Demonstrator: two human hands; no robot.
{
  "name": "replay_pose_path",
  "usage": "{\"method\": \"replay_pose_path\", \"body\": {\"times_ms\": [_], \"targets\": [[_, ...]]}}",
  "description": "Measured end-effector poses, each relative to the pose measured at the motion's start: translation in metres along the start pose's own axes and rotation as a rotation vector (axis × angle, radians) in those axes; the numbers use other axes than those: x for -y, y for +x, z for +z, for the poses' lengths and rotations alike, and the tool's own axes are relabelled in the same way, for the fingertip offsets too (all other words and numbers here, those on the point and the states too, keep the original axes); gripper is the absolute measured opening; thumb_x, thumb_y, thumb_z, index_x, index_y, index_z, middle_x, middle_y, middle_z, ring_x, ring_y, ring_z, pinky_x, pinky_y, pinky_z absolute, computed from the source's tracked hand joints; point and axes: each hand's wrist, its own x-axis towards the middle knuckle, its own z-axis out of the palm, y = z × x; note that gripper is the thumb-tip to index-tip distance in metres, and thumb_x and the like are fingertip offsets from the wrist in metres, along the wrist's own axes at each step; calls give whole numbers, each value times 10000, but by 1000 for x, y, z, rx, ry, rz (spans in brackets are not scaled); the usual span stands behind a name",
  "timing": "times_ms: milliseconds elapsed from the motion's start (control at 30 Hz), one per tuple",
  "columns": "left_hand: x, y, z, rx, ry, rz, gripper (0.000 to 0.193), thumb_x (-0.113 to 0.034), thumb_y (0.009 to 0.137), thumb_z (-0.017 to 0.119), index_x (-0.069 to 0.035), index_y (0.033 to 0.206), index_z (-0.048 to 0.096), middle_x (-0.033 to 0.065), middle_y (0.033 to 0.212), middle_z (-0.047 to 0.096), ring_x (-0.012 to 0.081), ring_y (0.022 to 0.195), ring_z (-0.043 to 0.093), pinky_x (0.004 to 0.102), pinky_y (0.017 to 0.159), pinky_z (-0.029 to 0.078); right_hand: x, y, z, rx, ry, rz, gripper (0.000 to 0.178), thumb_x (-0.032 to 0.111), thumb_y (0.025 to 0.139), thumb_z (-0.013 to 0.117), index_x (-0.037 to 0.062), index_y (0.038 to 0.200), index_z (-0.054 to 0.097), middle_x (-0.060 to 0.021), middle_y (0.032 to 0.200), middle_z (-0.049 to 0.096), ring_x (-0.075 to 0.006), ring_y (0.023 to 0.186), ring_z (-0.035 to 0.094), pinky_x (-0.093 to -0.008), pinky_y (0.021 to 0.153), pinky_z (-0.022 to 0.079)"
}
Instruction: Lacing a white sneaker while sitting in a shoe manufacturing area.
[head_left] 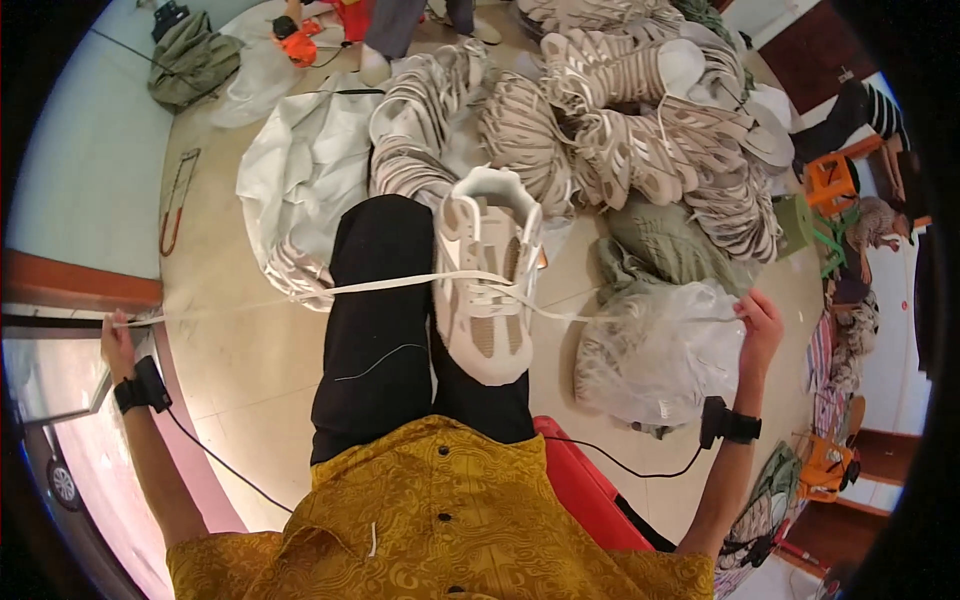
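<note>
A beige and white sneaker upper (487, 335) rests on my black-trousered lap, its toe pointing toward me. A pale shoelace (405, 283) is threaded through its lower eyelets and runs out to both sides. Far out at the left, my left hand (118, 345) pinches one end of the lace, arm outstretched. On the right, my right hand (761, 325) has its fingers closed round the other end, above a clear plastic bag. Both lace ends are stretched wide, somewhat blurred along their length. Each wrist wears a black strapped device with a cable.
Stacks of similar shoe uppers (640, 150) are heaped on the floor ahead. A white sack (305, 170) lies left of them, and a filled clear plastic bag (655, 350) to the right. I sit on a red seat (590, 490). Another person's legs (395, 30) stand at the far side.
</note>
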Motion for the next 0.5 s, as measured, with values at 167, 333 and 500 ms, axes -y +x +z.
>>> {"method": "replay_pose_path", "body": {"times_ms": [167,333,500], "targets": [[-162,-138,207,497,-208,445,323,-45,890,426,26,1202,467,95,1040,561,165,933,538,292,843,434,88,-59,158,359,-156,66,169,24,740,617,-40,895,642,-45,751,612,-117,640,571,-230,613,461],[-297,-241,312,753,-790,-238,259,-132,865,527,5,1081,495,52,886,542,136,761,539,262,712,462,79,-87,257,760,62,85,284,-2,713,647,-25,995,635,-17,771,607,-62,605,531,-190,554,425],[-373,-323,375,1001,-578,-52,140,-100,849,551,-5,946,581,56,786,609,135,732,599,262,667,491,70,-102,281,820,-24,278,329,-11,706,654,-32,1033,618,-16,801,613,-63,563,519,-199,495,408]]}}
